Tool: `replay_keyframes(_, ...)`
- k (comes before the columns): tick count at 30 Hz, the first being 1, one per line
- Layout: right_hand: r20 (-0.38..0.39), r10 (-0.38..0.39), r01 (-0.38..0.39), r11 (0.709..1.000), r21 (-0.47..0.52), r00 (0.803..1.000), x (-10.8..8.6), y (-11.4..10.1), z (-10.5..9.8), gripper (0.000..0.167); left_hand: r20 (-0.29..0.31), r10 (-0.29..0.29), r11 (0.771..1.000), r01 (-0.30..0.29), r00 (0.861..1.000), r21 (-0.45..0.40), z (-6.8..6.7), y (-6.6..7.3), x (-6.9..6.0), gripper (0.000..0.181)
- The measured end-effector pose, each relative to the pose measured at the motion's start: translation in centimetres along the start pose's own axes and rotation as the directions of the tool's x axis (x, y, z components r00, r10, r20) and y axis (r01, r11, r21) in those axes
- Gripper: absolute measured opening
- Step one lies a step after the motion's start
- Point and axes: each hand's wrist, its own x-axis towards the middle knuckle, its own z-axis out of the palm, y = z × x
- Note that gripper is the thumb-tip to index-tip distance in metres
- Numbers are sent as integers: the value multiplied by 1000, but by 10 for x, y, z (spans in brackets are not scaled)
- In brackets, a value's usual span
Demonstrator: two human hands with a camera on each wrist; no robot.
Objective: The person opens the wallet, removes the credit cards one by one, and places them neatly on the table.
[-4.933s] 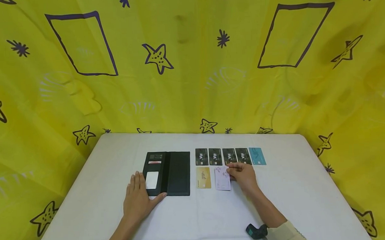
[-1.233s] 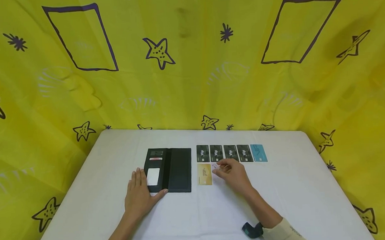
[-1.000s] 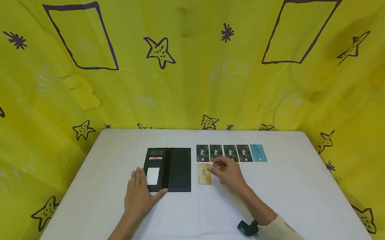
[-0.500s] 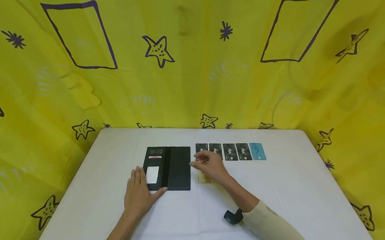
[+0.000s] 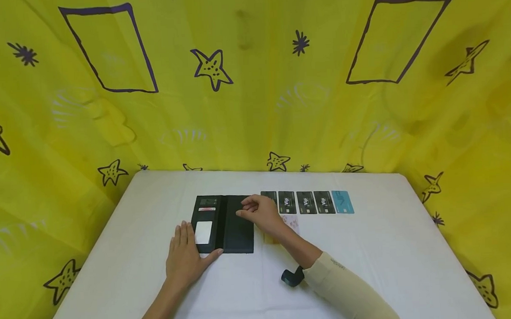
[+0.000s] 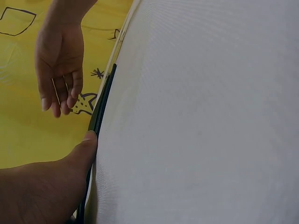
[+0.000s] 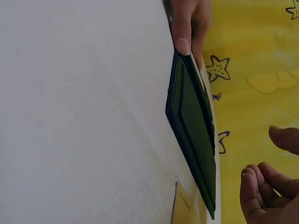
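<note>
An open black wallet [image 5: 238, 236] lies on the table in the head view, a white panel [image 5: 203, 232] showing in its left half. My left hand [image 5: 184, 258] rests flat along its left side, thumb [image 6: 86, 144] against the lower edge. Above the wallet's right half is my right hand [image 5: 264, 216], its fingers loosely bent; the right wrist view shows the thumb [image 7: 285, 139] apart from the fingers and nothing between them. Beneath the right hand and wrist, a gold card [image 5: 271, 239] and a lilac card [image 5: 291, 220] are partly hidden.
Several black Vip cards [image 5: 306, 203] lie in a row right of the wallet, the leftmost partly covered by my right hand. A blue card [image 5: 342, 202] ends the row. A yellow patterned curtain [image 5: 253, 107] stands behind the white table [image 5: 371, 249].
The lilac card was slid left, closer to the gold one, and released. My right hand has since moved left over the gold card to the wallet. The left hand stays put.
</note>
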Motion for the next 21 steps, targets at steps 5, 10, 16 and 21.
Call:
replay_keyframes(5,13,3,-2,1000,-26,1000,12,-4,7,31,13,-3,1000,3,1000,6,0,1,1,123)
replay_keyframes(10,30,-1,2,1000,-25,1000,22,-7,18,30,22,-3,1000,3,1000,12,1,0,-1,122)
replay_keyframes(16,63,-6,9,999,-43,998,33,-15,29,28,16,7,1000,-7,1000,12,1,2,1,122)
replay_keyframes(21,108,-13,19,998,-56,994,40,-19,38,24,-1,9,1000,-9,1000,18,0,2,1,121)
